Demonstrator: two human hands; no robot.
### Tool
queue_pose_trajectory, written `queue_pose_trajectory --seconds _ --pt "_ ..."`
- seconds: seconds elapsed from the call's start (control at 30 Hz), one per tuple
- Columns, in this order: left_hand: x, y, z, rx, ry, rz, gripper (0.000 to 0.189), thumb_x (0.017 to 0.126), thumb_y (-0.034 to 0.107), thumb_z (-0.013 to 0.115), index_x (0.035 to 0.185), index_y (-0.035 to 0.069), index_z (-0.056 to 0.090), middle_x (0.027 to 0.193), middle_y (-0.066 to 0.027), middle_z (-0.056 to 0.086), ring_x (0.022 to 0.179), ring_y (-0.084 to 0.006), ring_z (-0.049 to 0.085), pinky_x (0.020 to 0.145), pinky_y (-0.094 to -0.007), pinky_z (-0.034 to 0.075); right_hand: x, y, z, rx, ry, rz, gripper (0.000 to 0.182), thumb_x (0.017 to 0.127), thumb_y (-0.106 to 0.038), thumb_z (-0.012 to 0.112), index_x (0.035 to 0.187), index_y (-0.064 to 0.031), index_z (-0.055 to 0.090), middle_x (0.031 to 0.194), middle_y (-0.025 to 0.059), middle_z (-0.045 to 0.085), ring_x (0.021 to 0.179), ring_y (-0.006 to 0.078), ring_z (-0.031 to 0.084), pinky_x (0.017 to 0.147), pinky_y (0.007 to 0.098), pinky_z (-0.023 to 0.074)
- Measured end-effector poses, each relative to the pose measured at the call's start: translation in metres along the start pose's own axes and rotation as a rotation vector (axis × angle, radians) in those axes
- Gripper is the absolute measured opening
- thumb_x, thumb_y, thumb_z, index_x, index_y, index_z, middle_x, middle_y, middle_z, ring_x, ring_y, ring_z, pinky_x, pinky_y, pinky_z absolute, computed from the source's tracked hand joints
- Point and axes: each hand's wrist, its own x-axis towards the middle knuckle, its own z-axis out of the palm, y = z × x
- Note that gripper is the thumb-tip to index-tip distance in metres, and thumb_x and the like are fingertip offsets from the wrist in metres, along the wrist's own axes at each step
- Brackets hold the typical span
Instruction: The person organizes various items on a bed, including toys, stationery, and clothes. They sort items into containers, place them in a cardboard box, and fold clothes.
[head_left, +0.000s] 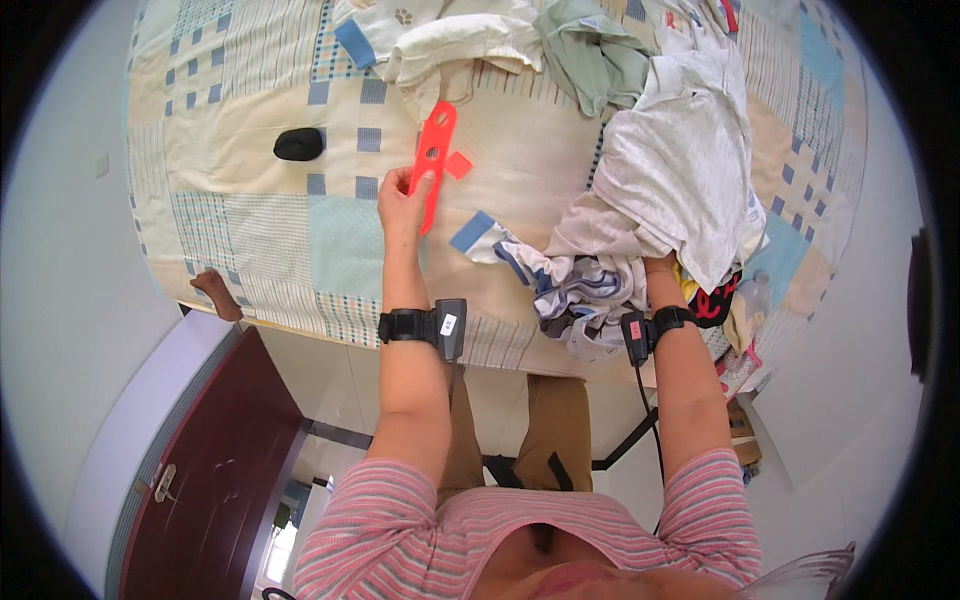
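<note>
My left hand (405, 199) grips the lower part of a flat orange-red plastic strip (436, 127) with round holes, thumb on top. A small orange-red tab (458, 165) shows at the strip's right side. The wrist of my right hand (660, 264) goes under a pale grey garment (686, 165), which hides the fingers. Close by on its left lies a crumpled heap of white and blue clothes (592, 289), with a blue-ended piece of cloth (478, 234) sticking out. Black cloth with red lettering (714, 301) lies right of that wrist.
All this lies on a bed with a patchwork-patterned cover (345, 236). A black bundle (298, 144) and a brown sock (216, 294) are at the left. White (465, 45) and sage-green (596, 52) garments lie at the far side. A dark red door (217, 465) stands lower left.
</note>
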Motion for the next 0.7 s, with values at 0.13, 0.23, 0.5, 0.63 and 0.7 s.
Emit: queue_pose_trajectory --seconds 0.13,0.23,0.5,0.63,0.7 --pt "0.003 0.026 0.029 0.481 -0.008 0.203 0.055 0.060 0.035 0.070 0.100 0.003 0.050 0.088 -0.0141 0.057 0.078 -0.0275 0.057 0.066 -0.0352 0.045 -0.001 0.001 -0.002 -0.013 0.001 0.014 0.052 0.068 -0.040 0.054 0.110 -0.0104 0.049 0.111 0.0167 0.048 0.104 0.0323 0.043 0.091 0.0471 0.0295" --pt "-0.015 0.057 0.061 0.700 0.110 0.154 0.070 0.054 0.042 0.072 0.105 0.003 0.045 0.094 -0.0140 0.051 0.084 -0.0296 0.054 0.069 -0.0389 0.045 0.000 -0.001 -0.001 -0.014 -0.001 0.013 0.052 0.068 -0.040 0.054 0.110 -0.0104 0.049 0.110 0.0168 0.049 0.104 0.0324 0.043 0.091 0.0469 0.0298" --pt "-0.015 0.040 0.077 0.654 -0.039 0.203 0.064 0.054 0.024 0.072 0.105 0.003 0.036 0.098 -0.0161 0.046 0.085 -0.0321 0.052 0.069 -0.0392 0.045 0.001 -0.001 0.001 -0.019 0.000 0.034 0.051 0.068 -0.040 0.054 0.109 -0.0102 0.051 0.109 0.0171 0.050 0.102 0.0327 0.045 0.090 0.0464 0.0308" --pt "-0.018 0.037 0.071 0.611 -0.116 0.243 0.072 0.055 0.015 0.069 0.115 0.005 0.030 0.101 -0.0146 0.046 0.092 -0.0308 0.049 0.075 -0.0377 0.043 0.003 -0.001 0.000 -0.023 0.008 0.047 0.050 0.068 -0.040 0.054 0.108 -0.0101 0.051 0.108 0.0172 0.050 0.102 0.0328 0.045 0.090 0.0462 0.0313" --pt "-0.020 0.037 0.066 0.596 -0.146 0.292 0.078 0.055 0.012 0.067 0.122 0.005 0.026 0.104 -0.0146 0.045 0.097 -0.0299 0.047 0.078 -0.0367 0.041 0.003 -0.003 -0.001 -0.025 0.012 0.048 0.050 0.068 -0.040 0.054 0.108 -0.0100 0.051 0.108 0.0173 0.050 0.101 0.0329 0.046 0.090 0.0460 0.0316"
